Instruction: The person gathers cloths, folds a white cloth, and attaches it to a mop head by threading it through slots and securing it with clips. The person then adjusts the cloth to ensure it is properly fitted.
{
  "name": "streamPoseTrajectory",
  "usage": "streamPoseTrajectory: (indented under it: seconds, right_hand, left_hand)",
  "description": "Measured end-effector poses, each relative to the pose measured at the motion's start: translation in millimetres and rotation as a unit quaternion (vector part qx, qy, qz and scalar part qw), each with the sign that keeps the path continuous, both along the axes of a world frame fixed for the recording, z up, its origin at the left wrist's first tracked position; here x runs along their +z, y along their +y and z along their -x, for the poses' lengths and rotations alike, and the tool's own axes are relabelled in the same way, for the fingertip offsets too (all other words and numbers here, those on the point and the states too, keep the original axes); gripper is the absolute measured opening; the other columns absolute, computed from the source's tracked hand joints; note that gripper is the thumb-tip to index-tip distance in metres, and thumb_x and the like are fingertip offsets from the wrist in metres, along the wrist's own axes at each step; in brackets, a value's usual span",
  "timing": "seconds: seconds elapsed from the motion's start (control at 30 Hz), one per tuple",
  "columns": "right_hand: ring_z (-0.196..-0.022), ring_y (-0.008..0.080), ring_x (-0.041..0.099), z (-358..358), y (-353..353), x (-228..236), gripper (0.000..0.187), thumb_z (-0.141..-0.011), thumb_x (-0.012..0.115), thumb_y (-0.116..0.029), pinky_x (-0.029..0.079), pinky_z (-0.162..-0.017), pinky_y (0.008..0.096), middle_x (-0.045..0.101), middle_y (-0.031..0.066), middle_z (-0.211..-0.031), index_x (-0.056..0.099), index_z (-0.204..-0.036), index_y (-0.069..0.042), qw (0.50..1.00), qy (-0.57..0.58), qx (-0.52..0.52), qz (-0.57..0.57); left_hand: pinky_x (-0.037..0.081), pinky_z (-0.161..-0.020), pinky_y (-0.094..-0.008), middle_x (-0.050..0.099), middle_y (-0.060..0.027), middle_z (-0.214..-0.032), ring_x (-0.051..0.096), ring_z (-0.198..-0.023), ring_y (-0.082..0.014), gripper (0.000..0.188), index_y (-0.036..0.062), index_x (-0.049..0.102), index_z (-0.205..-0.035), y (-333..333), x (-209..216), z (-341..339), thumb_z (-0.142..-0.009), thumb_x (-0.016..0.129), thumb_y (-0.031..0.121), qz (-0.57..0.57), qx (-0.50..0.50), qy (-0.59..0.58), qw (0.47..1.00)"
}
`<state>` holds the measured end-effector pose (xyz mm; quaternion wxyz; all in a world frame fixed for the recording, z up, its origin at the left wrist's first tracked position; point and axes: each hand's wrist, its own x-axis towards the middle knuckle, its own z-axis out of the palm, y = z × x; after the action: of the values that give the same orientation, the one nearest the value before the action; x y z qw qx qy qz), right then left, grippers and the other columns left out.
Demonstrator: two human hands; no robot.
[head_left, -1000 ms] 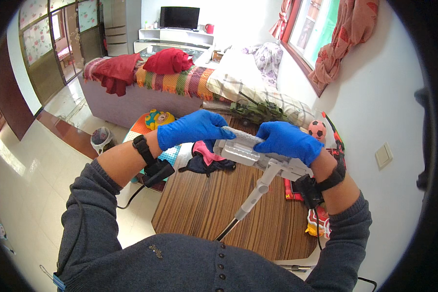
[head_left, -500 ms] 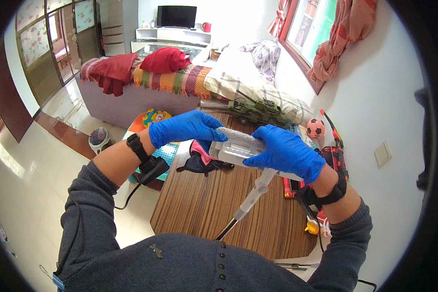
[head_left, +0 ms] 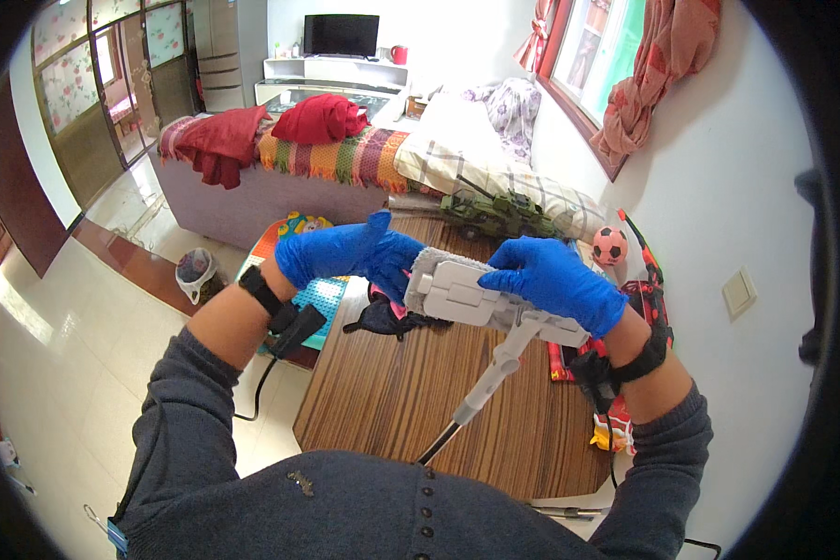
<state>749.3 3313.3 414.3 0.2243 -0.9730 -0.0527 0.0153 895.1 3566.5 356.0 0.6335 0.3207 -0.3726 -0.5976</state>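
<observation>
A flat mop (head_left: 459, 291) has its pale grey plastic head raised above the table, with a fuzzy grey pad along its far edge and left end. Its pole slants down toward my body. My right hand (head_left: 560, 280), in a blue glove, grips the far edge of the head, thumb on the plastic and fingers hidden behind. At the head's left end is my left hand (head_left: 350, 257), also blue-gloved, thumb raised and fingers reaching to the pad's edge. Whether those fingertips touch the pad, I cannot tell. Beyond the left fingers lies a dark and pink cloth item (head_left: 383, 313).
Below is a striped brown wooden table (head_left: 373, 392). A green toy military vehicle (head_left: 499, 215) stands at its far end. To the right are a pink ball (head_left: 609, 245) and red toys by the wall. A couch (head_left: 252, 201) with blankets lies beyond; a patterned stool-like object (head_left: 196, 273) stands left.
My left hand has loosened from the mop head, its thumb lifting away. The head has tilted so its plastic face shows more, and my right thumb has shifted up along it.
</observation>
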Motion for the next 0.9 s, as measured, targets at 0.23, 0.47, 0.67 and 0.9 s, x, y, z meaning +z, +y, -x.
streamPoseTrajectory:
  seconds: [0.23, 0.47, 0.67, 0.9]
  right_hand:
    - [-0.088, 0.034, 0.066, -6.2, -3.8, -8.6, 0.038, -0.088, 0.067, -0.041, 0.052, -0.079, 0.0401, 0.069, 0.017, -0.095, 0.07, -0.101, -0.005, 0.999, -0.01, 0.031, 0.029]
    - [-0.086, 0.0356, 0.062, -2.3, -3.5, -16.7, 0.038, -0.087, 0.066, -0.043, 0.05, -0.077, 0.044, 0.063, 0.0158, -0.091, 0.066, -0.091, -0.006, 0.986, -0.095, 0.047, 0.126]
    - [-0.085, 0.0374, 0.064, -3.4, -3.4, -16.7, 0.035, -0.088, 0.067, -0.039, 0.051, -0.077, 0.0444, 0.066, 0.0173, -0.091, 0.069, -0.095, -0.005, 0.991, -0.091, 0.043, 0.093]
    - [-0.088, 0.011, 0.062, 31.8, -80.0, 18.0, 0.029, -0.098, 0.057, -0.028, 0.05, -0.08, 0.0275, 0.072, 0.0033, -0.1, 0.072, -0.111, -0.006, 0.976, -0.123, -0.133, -0.12]
  left_hand:
    - [0.051, -0.081, -0.0288, 0.07, -0.0072, -0.099, 0.063, -0.089, -0.0134, 0.042, 0.0037, 0.067, -0.115, -37.0, -14.6, 36.7, -0.091, 0.067, 0.039, -0.128, 0.327, -0.406, 0.843]
    - [0.052, -0.078, -0.0314, 0.07, -0.0128, -0.093, 0.066, -0.085, -0.0188, 0.042, 0.0007, 0.067, -0.107, -42.4, -24.2, 47.9, -0.089, 0.069, 0.039, -0.095, 0.39, -0.406, 0.821]
    - [0.052, -0.077, -0.0314, 0.07, -0.0116, -0.09, 0.065, -0.084, -0.0166, 0.042, 0.0, 0.067, -0.106, -49.9, -25.0, 48.7, -0.09, 0.068, 0.038, -0.089, 0.415, -0.39, 0.817]
    - [0.049, -0.079, -0.0268, 0.068, -0.0039, -0.091, 0.061, -0.087, -0.0102, 0.037, 0.0005, 0.068, -0.104, -40.1, -15.3, 46.9, -0.094, 0.063, 0.036, -0.065, 0.377, -0.376, 0.844]
